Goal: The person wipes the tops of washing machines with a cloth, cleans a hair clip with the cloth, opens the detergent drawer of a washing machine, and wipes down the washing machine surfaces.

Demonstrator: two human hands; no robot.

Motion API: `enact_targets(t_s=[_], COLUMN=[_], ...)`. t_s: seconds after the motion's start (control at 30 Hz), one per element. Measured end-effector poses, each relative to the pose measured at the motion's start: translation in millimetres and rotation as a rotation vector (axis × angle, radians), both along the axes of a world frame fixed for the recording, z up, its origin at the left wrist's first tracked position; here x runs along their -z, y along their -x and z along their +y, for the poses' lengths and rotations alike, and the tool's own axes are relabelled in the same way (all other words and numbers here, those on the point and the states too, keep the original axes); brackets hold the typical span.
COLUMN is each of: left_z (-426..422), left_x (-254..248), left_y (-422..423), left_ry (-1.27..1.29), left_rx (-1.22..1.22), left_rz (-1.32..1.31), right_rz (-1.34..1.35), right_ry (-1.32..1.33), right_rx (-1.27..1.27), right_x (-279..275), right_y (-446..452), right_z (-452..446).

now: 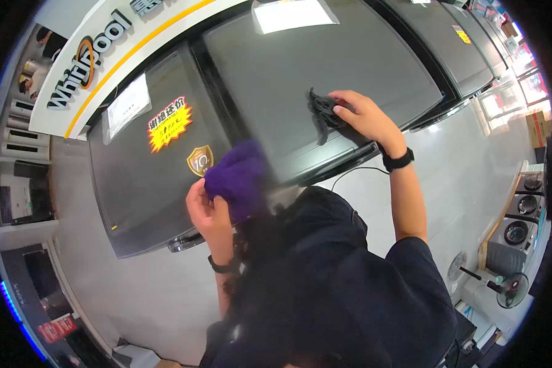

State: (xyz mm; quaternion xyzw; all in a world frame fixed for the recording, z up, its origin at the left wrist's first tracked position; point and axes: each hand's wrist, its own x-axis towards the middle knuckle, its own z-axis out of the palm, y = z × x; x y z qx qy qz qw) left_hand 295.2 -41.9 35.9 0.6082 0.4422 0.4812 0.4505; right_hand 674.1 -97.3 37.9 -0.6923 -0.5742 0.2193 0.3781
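Note:
My left hand [210, 211] grips a purple cloth [236, 175] between thumb and fingers. The cloth hangs over the edge of a dark grey appliance panel [165, 199], close to a gold badge marked 10 [200, 161]. Pinched in my right hand [363, 113] is a black, crumpled, strap-like thing [325, 113]; its exact kind is unclear. It lies against a second glossy dark panel [276, 80], where part of it may be reflection. The lower part of the purple cloth blurs near my dark shirt.
A yellow and red price sticker [169, 124] and a white sheet [127, 107] are on the left panel. Behind stands a white Whirlpool sign [89, 55]. A thin cable [349, 172] curves near my right arm. Right are a fan [512, 290] and washing machines [516, 232].

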Motion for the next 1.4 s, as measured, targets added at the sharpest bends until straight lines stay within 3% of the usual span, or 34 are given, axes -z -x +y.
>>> enact_targets(t_s=[0.17,0.3,0.5,0.73,1.0,1.2,1.4], left_z=[0,-1,-9,-9,-18,-24,-23], left_x=[3,14,-1,-1,-19,-13,-15], left_y=[0,-6,-20,-13,-32,-41,-32], left_ry=[0.023,0.004,0.064,0.098,0.259,0.155,0.206], left_rx=[0.045,0.11,0.16,0.142,0.214,0.335,0.326], left_rz=[0.045,0.02,-0.077,-0.219,-0.207,-0.117,-0.118], right_rz=[0.102,-0.273,-0.268,-0.068,-0.289,-0.347,-0.437], right_ry=[0.025,-0.17,-0.159,-0.012,-0.081,-0.128,-0.155], right_rx=[0.278,0.279,0.19,0.168,0.206,0.25,0.322], right_x=[7,17,15,2,22,24,17], right_y=[20,41,57,77,83,88,101], right_z=[-31,-37,-31,-29,-19,-21,-8])
